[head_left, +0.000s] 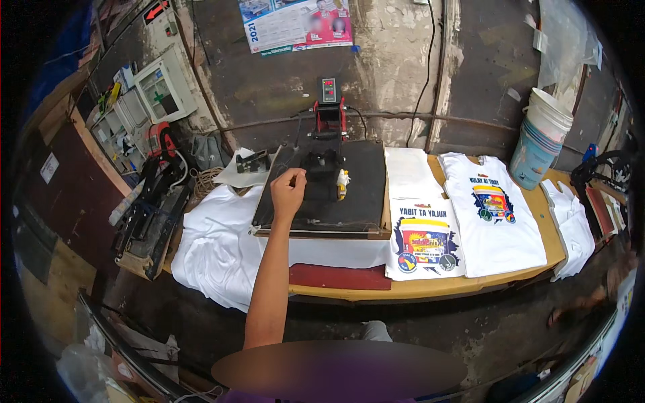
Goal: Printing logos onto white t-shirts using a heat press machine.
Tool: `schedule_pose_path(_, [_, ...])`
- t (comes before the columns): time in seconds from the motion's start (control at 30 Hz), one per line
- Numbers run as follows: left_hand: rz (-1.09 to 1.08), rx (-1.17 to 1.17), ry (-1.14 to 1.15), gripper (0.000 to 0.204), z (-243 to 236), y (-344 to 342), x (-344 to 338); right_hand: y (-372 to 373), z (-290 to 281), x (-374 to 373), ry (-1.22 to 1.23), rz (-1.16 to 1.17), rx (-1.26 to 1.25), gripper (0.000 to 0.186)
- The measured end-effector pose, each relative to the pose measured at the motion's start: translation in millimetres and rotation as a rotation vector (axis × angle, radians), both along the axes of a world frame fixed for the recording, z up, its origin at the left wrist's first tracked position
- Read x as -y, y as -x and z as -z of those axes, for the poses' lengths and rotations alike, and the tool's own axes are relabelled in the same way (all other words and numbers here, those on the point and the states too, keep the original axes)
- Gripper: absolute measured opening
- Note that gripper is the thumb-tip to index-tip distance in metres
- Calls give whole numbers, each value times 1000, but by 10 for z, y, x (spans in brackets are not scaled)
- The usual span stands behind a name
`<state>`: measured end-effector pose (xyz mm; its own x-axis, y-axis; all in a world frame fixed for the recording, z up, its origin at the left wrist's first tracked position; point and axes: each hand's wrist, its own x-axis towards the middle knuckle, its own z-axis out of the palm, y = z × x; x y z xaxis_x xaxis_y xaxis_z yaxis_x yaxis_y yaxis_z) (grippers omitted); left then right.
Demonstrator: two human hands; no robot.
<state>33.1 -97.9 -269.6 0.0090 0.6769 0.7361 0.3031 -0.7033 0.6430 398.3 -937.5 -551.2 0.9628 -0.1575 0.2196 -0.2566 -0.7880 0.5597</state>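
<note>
My left hand (288, 193) is closed, its fingers curled, over the left part of the dark upper plate of a heat press (363, 201). Whatever it may grip is hidden by the fingers. The black fittings in the middle of the plate are just right of the hand, with a small white and yellow object (342, 185) beside them. At the back stands the red-framed press head with a lit control box (328, 91). White fabric (336, 253) shows beneath the plate's front edge. My right hand is out of view.
On the yellow table (363, 289), a plain white shirt (218, 242) lies crumpled at left. To the right are a white printed sheet (427, 245) and a printed white shirt (496, 215). Stacked buckets (541, 138) stand behind. Another machine (151, 208) is far left.
</note>
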Motion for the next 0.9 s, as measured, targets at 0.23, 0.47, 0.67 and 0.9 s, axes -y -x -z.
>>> schedule_pose_path(0.23, [9,26,73,16,82,62,-56,-145,-106,-321,337,-56,208,91])
schedule_pose_path(0.47, [-6,82,28,10,114,-29,-39,-441,-177,-689,681,-123,423,85])
schedule_pose_path(0.67, [19,63,102,16,88,-39,-41,-453,-126,-888,992,-190,585,80])
schedule_pose_path(0.9, [9,160,52,10,110,-92,-105,-248,-55,-1215,1350,-206,781,75])
